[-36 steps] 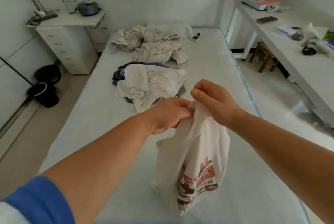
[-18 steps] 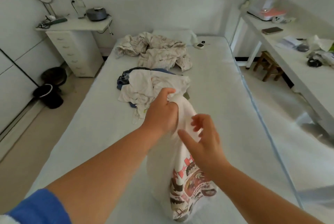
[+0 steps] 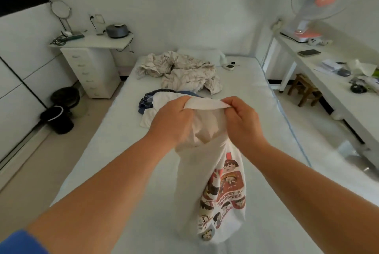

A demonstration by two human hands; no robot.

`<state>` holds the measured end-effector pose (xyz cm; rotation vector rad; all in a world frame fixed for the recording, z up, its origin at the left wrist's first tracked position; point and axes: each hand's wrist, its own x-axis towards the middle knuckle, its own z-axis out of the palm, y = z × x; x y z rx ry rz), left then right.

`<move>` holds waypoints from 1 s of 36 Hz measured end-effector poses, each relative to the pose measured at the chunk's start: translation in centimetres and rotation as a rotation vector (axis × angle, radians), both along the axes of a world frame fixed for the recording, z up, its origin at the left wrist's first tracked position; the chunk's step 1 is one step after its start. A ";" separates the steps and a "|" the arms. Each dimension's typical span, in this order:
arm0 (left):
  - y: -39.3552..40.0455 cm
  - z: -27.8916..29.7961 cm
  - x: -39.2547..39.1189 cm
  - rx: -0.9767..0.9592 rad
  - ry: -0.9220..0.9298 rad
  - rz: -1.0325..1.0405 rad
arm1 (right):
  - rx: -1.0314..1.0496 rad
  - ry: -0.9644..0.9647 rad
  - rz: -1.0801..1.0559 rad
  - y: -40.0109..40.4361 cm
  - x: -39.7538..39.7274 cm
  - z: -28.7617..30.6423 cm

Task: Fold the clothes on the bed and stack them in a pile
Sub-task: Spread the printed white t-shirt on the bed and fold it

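Left hand (image 3: 174, 122) and right hand (image 3: 242, 124) pinch white printed T-shirt (image 3: 213, 188) by ribbed edge — soft cloth hangs bunched over bed (image 3: 246, 110). Bare sheet both sides; crumpled clothes pile (image 3: 151, 104) beyond.

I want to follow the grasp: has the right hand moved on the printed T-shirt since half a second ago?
Yes. The right hand went up from the printed T-shirt's middle to its top edge, and now pinches it level with the left hand.
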<state>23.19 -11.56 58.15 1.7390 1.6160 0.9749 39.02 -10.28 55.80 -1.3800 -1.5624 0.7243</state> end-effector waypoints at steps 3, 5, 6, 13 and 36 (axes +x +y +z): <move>0.3 0.1 -2.9 -0.017 0.218 0.026 | 0.046 -0.061 0.119 0.8 -0.7 2.7; 0.1 0.4 -3.8 0.009 0.217 0.034 | 0.073 -0.158 0.238 1.1 -1.5 4.1; -0.1 0.7 -4.0 0.032 0.219 0.010 | 0.084 -0.200 0.296 1.1 -2.1 4.7; 0.0 2.9 -4.5 0.311 0.291 0.060 | 0.139 -0.312 0.513 0.6 -4.8 6.8; 2.3 5.4 -7.4 0.222 0.202 0.256 | -0.535 0.108 0.432 0.5 -7.9 -6.1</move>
